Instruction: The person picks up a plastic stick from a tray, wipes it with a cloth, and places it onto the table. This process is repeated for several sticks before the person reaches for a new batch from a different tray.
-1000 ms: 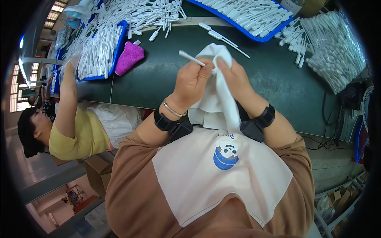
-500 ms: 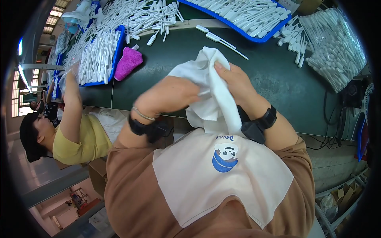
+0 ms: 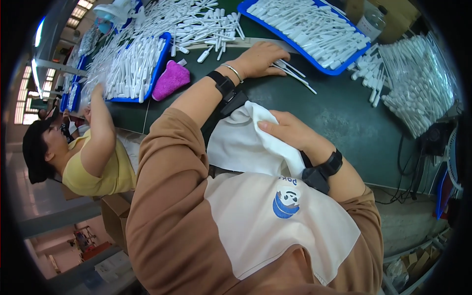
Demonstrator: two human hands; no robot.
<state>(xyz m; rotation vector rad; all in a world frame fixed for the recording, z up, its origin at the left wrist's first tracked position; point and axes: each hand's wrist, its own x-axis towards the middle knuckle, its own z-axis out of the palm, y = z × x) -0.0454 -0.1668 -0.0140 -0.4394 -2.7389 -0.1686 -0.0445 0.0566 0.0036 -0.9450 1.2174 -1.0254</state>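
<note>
My left hand [image 3: 260, 60] reaches forward over the green table, palm down. Its fingers curl over the bulb ends of a few loose white plastic droppers [image 3: 300, 78], whose thin stems stick out to the right. Closer to my body, my right hand [image 3: 290, 130] grips a bunched white cloth [image 3: 233, 142], thumb on top. The cloth hangs over the table's near edge toward my lap. What lies inside its folds is hidden.
Blue trays of droppers stand at the far right [image 3: 339, 71] and left [image 3: 164, 54]. Beyond lies a loose heap [image 3: 196, 24]. A pink cloth pad [image 3: 171, 80] rests beside the left tray; a clear bag of droppers [image 3: 418, 83] sits right. A co-worker [image 3: 98, 152] works at left.
My left hand has let go of the white cloth and moved forward onto the loose droppers. My right hand keeps the cloth, now lower and nearer my body. The view has shifted slightly.
</note>
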